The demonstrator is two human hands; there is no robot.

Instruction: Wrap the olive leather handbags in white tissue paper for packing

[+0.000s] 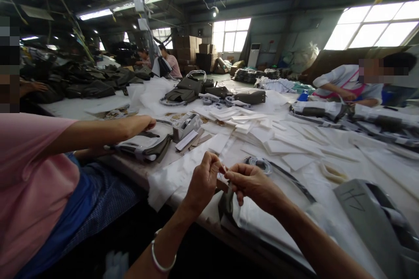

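Observation:
My left hand [203, 179] and my right hand [257, 184] meet fingertip to fingertip, both pinched closed. What they pinch is thin and small, and I cannot make it out. Just below them a dark grey handbag [225, 206] lies at the table's front edge, partly covered by a clear and white wrapping [266, 220]. A dark handle [296, 183] curves away behind my right hand, with a coil of wrapped strap [260, 164] near its far end. My right hand and forearm hide part of the bag.
A grey tape dispenser [363, 209] stands at right. White paper sheets [242, 117] cover the table's middle. At left, a co-worker in a pink top [36, 174] reaches over another bag [140, 146] beside a second dispenser [188, 126]. Another person [350, 80] works across at right.

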